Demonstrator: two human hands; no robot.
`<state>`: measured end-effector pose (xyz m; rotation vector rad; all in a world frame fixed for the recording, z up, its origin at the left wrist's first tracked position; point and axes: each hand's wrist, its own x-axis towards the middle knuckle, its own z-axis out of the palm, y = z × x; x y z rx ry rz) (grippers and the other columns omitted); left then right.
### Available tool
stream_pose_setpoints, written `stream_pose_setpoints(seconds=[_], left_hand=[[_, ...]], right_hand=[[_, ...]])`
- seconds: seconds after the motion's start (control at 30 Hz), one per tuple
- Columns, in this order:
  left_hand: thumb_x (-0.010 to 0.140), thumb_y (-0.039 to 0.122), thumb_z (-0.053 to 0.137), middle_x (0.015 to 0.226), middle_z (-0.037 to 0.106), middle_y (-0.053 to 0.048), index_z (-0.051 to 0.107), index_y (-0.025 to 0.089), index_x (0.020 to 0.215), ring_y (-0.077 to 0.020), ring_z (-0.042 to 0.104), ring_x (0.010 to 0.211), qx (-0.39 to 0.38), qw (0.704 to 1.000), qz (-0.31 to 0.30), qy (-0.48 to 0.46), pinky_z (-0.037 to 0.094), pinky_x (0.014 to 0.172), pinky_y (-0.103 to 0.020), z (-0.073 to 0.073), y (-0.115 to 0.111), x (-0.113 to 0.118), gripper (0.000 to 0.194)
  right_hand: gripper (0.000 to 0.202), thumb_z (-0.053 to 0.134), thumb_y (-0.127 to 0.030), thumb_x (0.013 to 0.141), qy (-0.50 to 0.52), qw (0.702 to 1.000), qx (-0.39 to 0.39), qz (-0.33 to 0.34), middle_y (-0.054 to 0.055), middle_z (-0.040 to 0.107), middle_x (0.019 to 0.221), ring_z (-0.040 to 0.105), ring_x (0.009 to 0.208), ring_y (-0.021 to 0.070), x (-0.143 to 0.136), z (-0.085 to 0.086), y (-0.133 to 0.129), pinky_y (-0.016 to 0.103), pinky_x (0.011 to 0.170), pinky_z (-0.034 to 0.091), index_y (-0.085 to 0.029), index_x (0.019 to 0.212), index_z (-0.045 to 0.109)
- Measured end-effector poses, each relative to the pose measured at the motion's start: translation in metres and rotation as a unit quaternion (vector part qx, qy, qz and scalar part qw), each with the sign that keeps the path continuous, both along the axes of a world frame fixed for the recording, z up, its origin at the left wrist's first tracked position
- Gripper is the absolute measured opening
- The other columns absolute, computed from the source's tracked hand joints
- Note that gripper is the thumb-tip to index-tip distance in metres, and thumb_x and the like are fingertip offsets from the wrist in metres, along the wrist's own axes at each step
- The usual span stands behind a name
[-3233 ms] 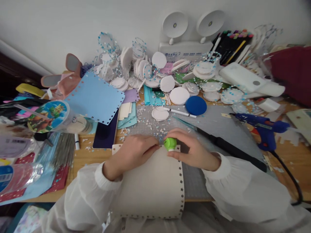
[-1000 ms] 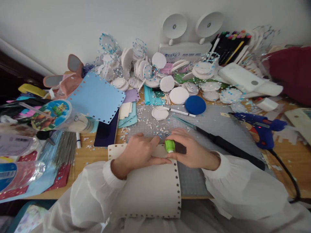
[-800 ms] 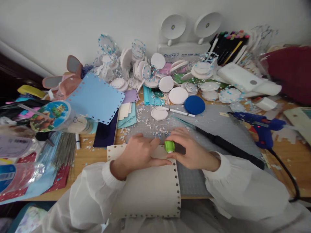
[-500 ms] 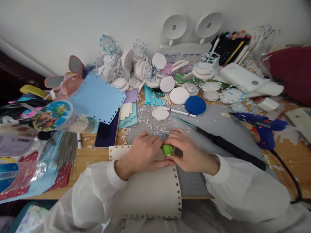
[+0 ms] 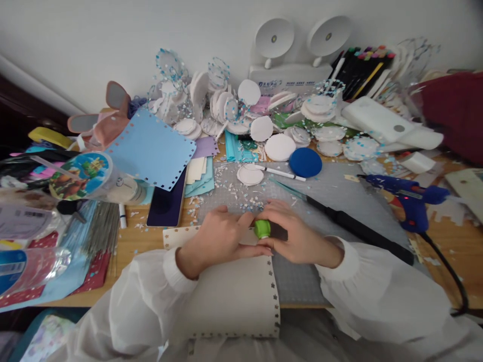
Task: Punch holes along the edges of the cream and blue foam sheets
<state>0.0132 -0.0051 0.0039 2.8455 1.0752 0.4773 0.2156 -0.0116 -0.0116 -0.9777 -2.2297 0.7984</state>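
Observation:
A green craft punch [image 5: 261, 229] is gripped by the fingers and thumb of my right hand [image 5: 294, 235], at the top right corner of a cream sheet of paper [image 5: 230, 296]. My left hand [image 5: 215, 235] is closed on the upper part of that sheet, its thumb stretched toward the punch. Small flower-shaped holes run along the sheet's right, bottom and top left edges. The sheet's lower end hangs over the table edge. My fingers partly hide the punch and the corner beneath it.
On the grey cutting mat [image 5: 302, 281] lie paper scraps, a marker [image 5: 287, 173] and a long black-handled tool [image 5: 358, 226]. A blue glue gun [image 5: 411, 193] with its cord is at the right. A lidded cup [image 5: 94, 176], phone [image 5: 164, 206] and blue punched sheet [image 5: 154, 151] occupy the left.
The cream sheet has shifted slightly left under my hands. The green punch has turned a little and moved slightly up and right with my right hand.

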Motion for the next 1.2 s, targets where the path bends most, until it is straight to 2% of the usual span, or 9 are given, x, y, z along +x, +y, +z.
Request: stream_pose_setpoints(seconds=[0.2,0.37,0.57,0.8,0.93,1.2], left_hand=[[0.078,0.078,0.038,0.052,0.059,-0.001,0.056,0.016,0.083,-0.0198,0.060,0.050,0.002,1.000,0.005,0.003,0.037,0.054,-0.030,0.0005,-0.0001,-0.0005,0.064],[0.077,0.079,0.037,0.053,0.059,-0.001,0.056,0.016,0.083,-0.0196,0.059,0.049,-0.001,1.000,0.004,0.001,0.037,0.055,-0.031,-0.0009,-0.0007,-0.0004,0.066],[0.077,0.077,0.042,0.052,0.058,0.000,0.054,0.017,0.078,-0.0181,0.058,0.049,-0.009,1.000,0.001,-0.004,0.035,0.054,-0.030,0.0001,-0.0021,0.0008,0.061],[0.078,0.073,0.047,0.066,0.065,-0.002,0.052,0.017,0.077,-0.0196,0.063,0.061,-0.074,0.997,-0.016,-0.019,0.039,0.060,-0.033,0.0035,-0.0007,0.0041,0.056],[0.078,0.068,0.051,0.065,0.063,-0.001,0.051,0.018,0.073,-0.0189,0.061,0.060,-0.104,0.994,-0.015,-0.036,0.039,0.060,-0.032,0.0044,-0.0005,0.0054,0.050],[0.081,0.065,0.050,0.060,0.061,0.000,0.053,0.018,0.074,-0.0175,0.059,0.056,-0.087,0.993,-0.048,-0.058,0.037,0.058,-0.030,-0.0010,0.0018,0.0022,0.048]], right_hand=[[0.027,0.068,-0.024,0.076,0.001,1.000,-0.007,-0.007,0.008,0.060,0.094,0.054,0.095,0.0257,0.0017,-0.0010,-0.0003,0.044,0.087,0.041,-0.019,0.100,0.056],[0.026,0.069,-0.025,0.076,0.002,1.000,-0.008,0.002,0.006,0.058,0.090,0.052,0.090,0.0241,0.0016,0.0013,0.0002,0.043,0.085,0.041,-0.019,0.097,0.055],[0.020,0.065,-0.016,0.075,0.001,1.000,0.019,0.012,0.001,0.055,0.081,0.053,0.083,0.0196,-0.0026,0.0063,-0.0014,0.048,0.100,0.031,-0.020,0.089,0.052],[0.020,0.063,-0.017,0.074,-0.004,0.999,0.029,0.014,0.001,0.055,0.081,0.053,0.082,0.0199,-0.0033,0.0075,-0.0026,0.051,0.102,0.030,-0.021,0.089,0.052],[0.019,0.059,-0.013,0.073,-0.004,1.000,0.030,0.009,0.000,0.054,0.079,0.053,0.079,0.0194,-0.0044,0.0078,-0.0040,0.054,0.104,0.028,-0.022,0.088,0.052],[0.018,0.059,-0.012,0.076,0.013,0.999,0.030,0.013,-0.001,0.051,0.075,0.053,0.076,0.0174,-0.0055,0.0062,-0.0066,0.052,0.111,0.024,-0.021,0.090,0.052]])
